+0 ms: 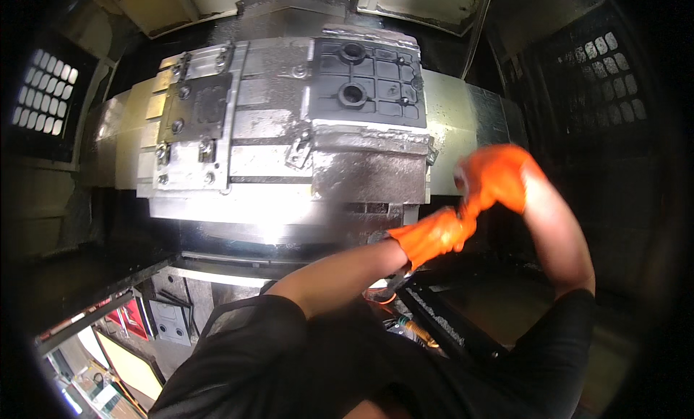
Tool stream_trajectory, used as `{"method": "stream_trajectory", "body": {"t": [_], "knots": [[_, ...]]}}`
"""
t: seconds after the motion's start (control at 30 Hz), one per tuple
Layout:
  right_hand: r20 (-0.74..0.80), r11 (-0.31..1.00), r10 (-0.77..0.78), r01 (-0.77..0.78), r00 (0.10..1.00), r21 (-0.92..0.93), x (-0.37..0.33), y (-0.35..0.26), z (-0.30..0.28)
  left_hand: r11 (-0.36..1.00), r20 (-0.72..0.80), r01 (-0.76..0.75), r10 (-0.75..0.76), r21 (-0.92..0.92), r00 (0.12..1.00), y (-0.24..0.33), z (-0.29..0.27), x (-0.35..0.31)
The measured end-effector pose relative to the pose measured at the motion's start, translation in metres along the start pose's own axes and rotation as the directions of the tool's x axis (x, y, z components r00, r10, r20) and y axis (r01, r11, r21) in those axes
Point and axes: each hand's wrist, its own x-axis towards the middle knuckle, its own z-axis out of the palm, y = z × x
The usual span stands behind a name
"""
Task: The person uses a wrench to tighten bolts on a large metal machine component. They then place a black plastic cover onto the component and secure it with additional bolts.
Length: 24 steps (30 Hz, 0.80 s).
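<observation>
Both my hands wear orange gloves and meet at the right front corner of a metal machine table (pixel 264 122). My left hand (pixel 439 233) is closed, its fingers against the lower edge of my right hand (pixel 499 177). The right hand is bent down at the wrist, its fingers curled and smeared by motion. A small dark piece shows between the gloves, but what they grip is mostly hidden. Left of my hands, a dark grey ribbed plate (pixel 387 79) with two round bosses lies on a metal block (pixel 369 174).
A clamped fixture plate (pixel 195 112) with bolts sits on the table's left part. A loose-looking metal clamp (pixel 298 153) lies mid-table. Dark walls with slotted windows (pixel 45 92) stand at both sides. Below are a hose (pixel 419 332) and a chip-covered ledge (pixel 437 318).
</observation>
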Motion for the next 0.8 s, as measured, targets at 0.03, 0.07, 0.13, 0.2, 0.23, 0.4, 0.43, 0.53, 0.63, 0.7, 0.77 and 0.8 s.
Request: {"method": "stream_trajectory", "body": {"t": [0.03, 0.07, 0.13, 0.2, 0.23, 0.4, 0.43, 0.53, 0.63, 0.7, 0.77, 0.8], "knots": [[-0.08, 0.991, 0.089, -0.096, 0.993, -0.088, 0.014, -0.035, -0.04, 0.928, -0.088, -0.118, 0.093, -0.352, 0.992, -0.01, -0.011, -0.013], [-0.159, 0.967, 0.175, -0.2, 0.972, -0.159, 0.028, -0.072, -0.08, 0.722, -0.21, -0.262, 0.164, -0.641, 0.964, -0.021, -0.025, -0.028], [-0.444, 0.998, -0.043, 0.022, 0.895, -0.051, 0.007, -0.146, -0.128, 0.604, -0.391, -0.457, 0.247, -0.653, 0.887, -0.028, -0.061, -0.079], [-0.571, 0.968, -0.007, 0.149, 0.821, 0.203, 0.013, -0.191, -0.151, 0.531, -0.62, -0.613, 0.195, -0.584, 0.76, -0.038, -0.089, -0.131], [-0.621, 0.938, -0.035, 0.239, 0.783, 0.249, 0.018, -0.205, -0.139, 0.499, -0.715, -0.651, 0.086, -0.572, 0.694, -0.039, -0.101, -0.161], [-0.525, 0.819, -0.119, 0.383, 0.843, 0.428, 0.017, -0.294, -0.009, 0.171, -0.947, -0.932, -0.011, -0.319, 0.322, -0.098, -0.149, -0.3], [-0.585, 0.749, -0.149, 0.477, 0.797, 0.459, 0.032, -0.312, 0.016, 0.159, -0.942, -0.929, -0.089, -0.334, 0.323, -0.097, -0.151, -0.314], [-0.835, 0.765, 0.003, 0.536, 0.551, 0.356, 0.07, -0.382, 0.052, 0.146, -0.931, -0.941, -0.257, -0.305, 0.261, -0.105, -0.154, -0.346], [-0.838, 0.516, 0.123, 0.687, 0.531, 0.511, 0.113, -0.418, 0.079, 0.562, -0.948, -0.82, 0.19, -0.108, 0.255, -0.16, -0.181, -0.376], [-0.475, 0.114, 0.11, 0.463, 0.873, 0.879, 0.123, -0.423, 0.079, 0.867, -0.966, -0.496, 0.172, 0.055, 0.194, -0.193, -0.179, -0.414], [-0.313, -0.104, 0.142, 0.329, 0.939, 0.939, 0.152, -0.422, 0.102, 0.939, -0.945, -0.344, 0.1, -0.014, 0.31, -0.22, -0.169, -0.472], [-0.274, -0.15, 0.153, 0.296, 0.949, 0.943, 0.155, -0.43, 0.102, 0.976, -0.965, -0.197, 0.14, 0.096, 0.222, -0.263, -0.172, -0.494]]}}
